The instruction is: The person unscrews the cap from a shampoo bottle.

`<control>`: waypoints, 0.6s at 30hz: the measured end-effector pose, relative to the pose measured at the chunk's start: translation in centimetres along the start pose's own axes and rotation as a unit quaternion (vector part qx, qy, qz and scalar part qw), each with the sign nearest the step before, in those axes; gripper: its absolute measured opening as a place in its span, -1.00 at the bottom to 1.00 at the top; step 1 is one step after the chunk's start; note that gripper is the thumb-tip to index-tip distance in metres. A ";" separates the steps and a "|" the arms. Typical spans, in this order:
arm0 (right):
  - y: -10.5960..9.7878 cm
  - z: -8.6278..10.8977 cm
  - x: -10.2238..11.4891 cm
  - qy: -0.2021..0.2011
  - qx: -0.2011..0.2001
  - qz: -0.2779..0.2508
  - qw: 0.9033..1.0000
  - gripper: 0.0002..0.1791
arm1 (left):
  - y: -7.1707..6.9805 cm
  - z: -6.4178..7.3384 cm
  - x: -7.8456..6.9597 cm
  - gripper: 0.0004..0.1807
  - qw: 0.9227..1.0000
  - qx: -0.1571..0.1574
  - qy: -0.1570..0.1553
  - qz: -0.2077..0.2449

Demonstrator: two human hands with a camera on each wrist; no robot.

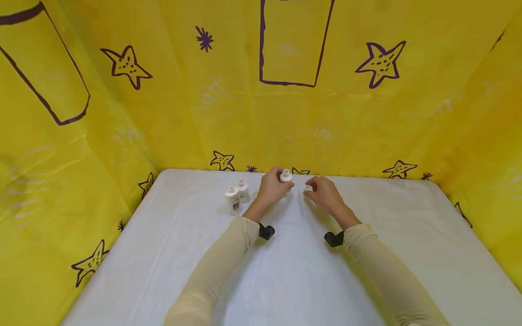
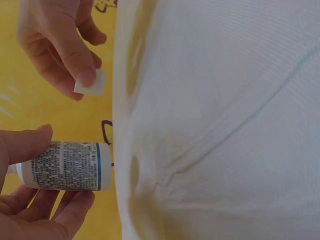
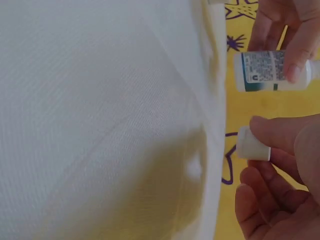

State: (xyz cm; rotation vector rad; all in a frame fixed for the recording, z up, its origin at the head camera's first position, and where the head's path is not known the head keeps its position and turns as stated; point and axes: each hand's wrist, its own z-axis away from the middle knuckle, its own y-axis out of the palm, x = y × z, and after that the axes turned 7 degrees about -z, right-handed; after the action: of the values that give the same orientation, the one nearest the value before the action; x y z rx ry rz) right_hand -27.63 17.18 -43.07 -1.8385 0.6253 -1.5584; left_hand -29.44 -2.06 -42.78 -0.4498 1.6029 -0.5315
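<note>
My left hand (image 1: 272, 186) grips a small white bottle (image 2: 70, 167) with a printed label and a teal band near its base. In the head view the bottle's narrow neck shows uncapped. A white cap (image 3: 253, 144) is pinched between thumb and fingers of my right hand (image 1: 324, 194), apart from the bottle and to its right. Both hands are over the far part of the table. Left of my left hand stand two more white bottles, a nearer one (image 1: 233, 202) with a purple mark on its label and another (image 1: 243, 192) just behind it, both with bare necks.
A small white object (image 1: 255, 195), partly hidden by my left wrist, lies beside the standing bottles. White cloth covers the table (image 1: 285, 280). Yellow fabric (image 1: 244, 122) with drawn starfish rises behind its far edge and along both sides.
</note>
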 end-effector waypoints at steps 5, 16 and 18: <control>0.3 -0.3 -0.5 0.010 0.017 0.006 1.000 -0.62 | 0.4 -0.1 0.4 -0.49 1.000 0.011 -0.004 -0.015; 0.9 -0.2 -0.3 0.020 0.036 0.006 0.999 -0.62 | 0.7 -0.1 0.7 -0.47 0.999 0.028 -0.019 -0.019; 0.9 -0.2 -0.3 0.022 0.037 0.007 0.999 -0.62 | 0.7 -0.1 0.7 -0.47 0.999 0.030 -0.023 -0.020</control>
State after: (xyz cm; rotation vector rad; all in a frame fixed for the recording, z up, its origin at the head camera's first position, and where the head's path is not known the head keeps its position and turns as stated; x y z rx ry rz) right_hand -27.83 16.73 -43.95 -1.7471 0.5915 -1.5957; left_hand -29.59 -1.86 -43.78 -0.4464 1.5335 -0.5940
